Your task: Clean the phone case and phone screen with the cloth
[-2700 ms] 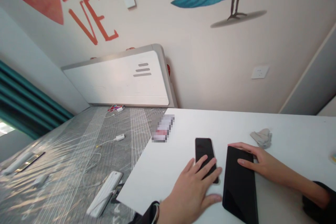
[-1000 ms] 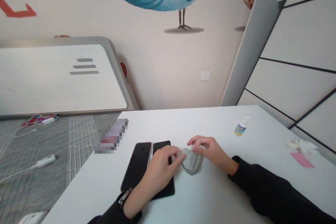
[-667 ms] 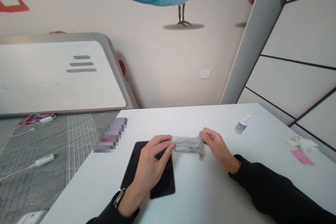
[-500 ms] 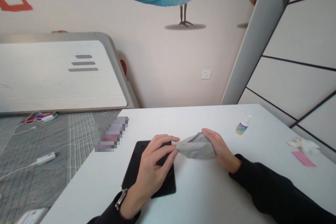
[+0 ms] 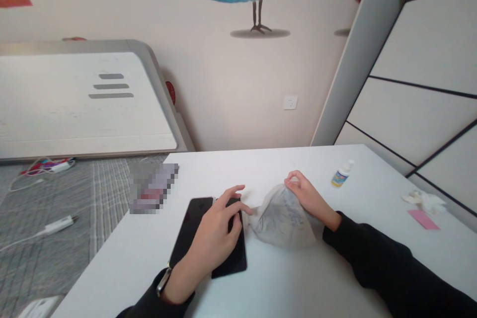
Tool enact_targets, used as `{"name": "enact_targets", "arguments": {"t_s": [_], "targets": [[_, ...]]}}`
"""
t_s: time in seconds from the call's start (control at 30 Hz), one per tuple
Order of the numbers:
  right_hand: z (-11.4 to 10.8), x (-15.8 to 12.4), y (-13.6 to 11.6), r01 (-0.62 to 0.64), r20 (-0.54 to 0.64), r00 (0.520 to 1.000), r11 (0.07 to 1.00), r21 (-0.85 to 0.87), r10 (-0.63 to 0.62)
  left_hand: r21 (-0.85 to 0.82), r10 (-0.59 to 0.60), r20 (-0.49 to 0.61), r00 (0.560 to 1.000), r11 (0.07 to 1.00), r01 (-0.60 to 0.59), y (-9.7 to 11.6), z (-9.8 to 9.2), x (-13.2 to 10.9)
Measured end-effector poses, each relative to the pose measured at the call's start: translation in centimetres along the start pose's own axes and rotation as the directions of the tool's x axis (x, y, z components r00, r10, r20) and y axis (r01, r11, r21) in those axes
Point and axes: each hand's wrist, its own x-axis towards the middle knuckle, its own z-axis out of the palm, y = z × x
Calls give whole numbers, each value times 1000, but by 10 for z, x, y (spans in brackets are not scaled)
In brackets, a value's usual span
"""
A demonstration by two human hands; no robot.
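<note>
head view: left hand (image 5: pixel 212 238) arched over a black phone (image 5: pixel 190 228) and a black tablet (image 5: pixel 233 258), fingers (image 5: pixel 233 193) spread, half open, holding nothing. a thin grey cloth (image 5: pixel 281 218), billowed into a dome, at 3 o'clock from that hand; fingertip contact with its edge hard to make out. right hand (image 5: pixel 307 198) at 1 o'clock on the cloth, thumb and forefinger curled, pinching its top. lower parts of both screens hidden under the left palm.

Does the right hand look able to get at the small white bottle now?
Probably yes. The right hand is close to the small white bottle, and nothing seems to stand between them on the table. It would likely release the thin grey cloth first.
</note>
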Motion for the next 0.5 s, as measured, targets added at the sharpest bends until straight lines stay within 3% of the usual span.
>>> {"name": "enact_targets", "arguments": {"t_s": [0.13, 0.27, 0.5], "targets": [[-7, 9, 16, 26, 45, 999, 994, -104, -22, 161, 79, 127, 989, 982, -99, -2, 12, 3], [-8, 9, 16, 83, 60, 996, 977, -198, -73, 278, 139, 268, 953, 936, -215, -4, 22, 8], [-11, 9, 10, 138, 21, 990, 941, -308, -139, 399, 50, 292, 955, 901, -170, -10, 26, 16]]}}
